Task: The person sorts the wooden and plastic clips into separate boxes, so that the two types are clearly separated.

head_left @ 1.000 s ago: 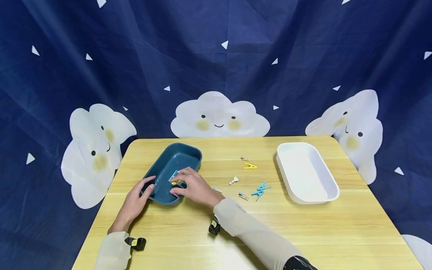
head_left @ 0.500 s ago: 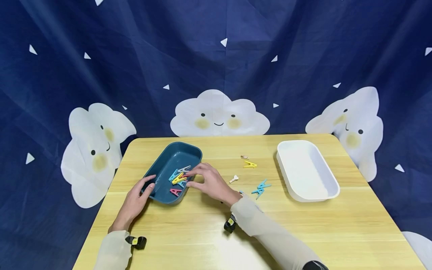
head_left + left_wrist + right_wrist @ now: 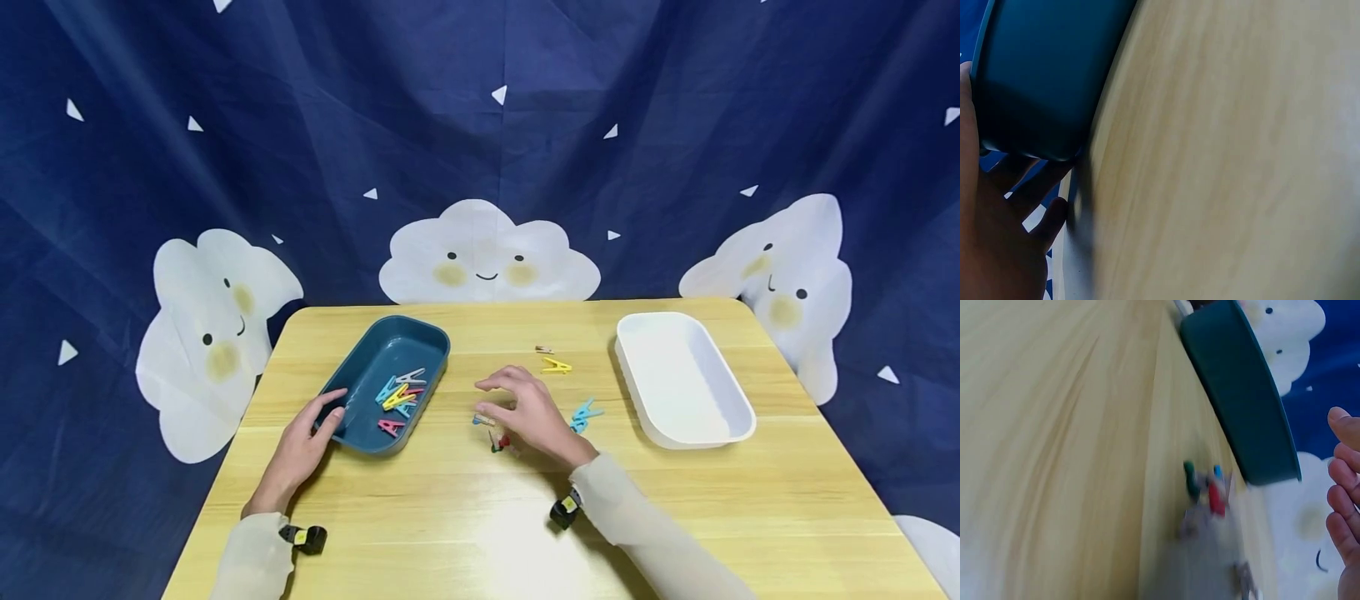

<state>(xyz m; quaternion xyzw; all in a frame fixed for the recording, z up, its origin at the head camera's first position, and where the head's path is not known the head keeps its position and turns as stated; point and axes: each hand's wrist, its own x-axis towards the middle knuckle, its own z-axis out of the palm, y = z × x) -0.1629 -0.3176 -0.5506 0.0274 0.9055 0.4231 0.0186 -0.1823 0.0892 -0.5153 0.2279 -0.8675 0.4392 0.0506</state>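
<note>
My left hand [image 3: 300, 450] holds the near-left corner of a dark blue plastic bin [image 3: 352, 362]; in the left wrist view its fingers [image 3: 1041, 187] wrap the bin's end. Plastic clothespins in grey, light blue, yellow [image 3: 396, 397] and pink [image 3: 390, 427] lie inside it. My right hand [image 3: 536, 417] hovers right of the bin, fingers loosely bent and parted, holding nothing. Beneath and beside it are small wooden clothespins, one with a blue piece [image 3: 483, 420] and others with red and green pieces [image 3: 497, 442], blurred in the right wrist view.
A white plastic bin [image 3: 678, 383] with nothing in it stands at the table's right. Between the bins lie a yellow clothespin [image 3: 557, 366], a small wooden one [image 3: 543, 350] behind it, and light blue ones [image 3: 585, 414] partly covered by my right hand.
My right hand has drawn back rightward out of the blue bin to above the loose clothespins, uncovering the ones inside the bin. My left hand keeps its place on the bin.
</note>
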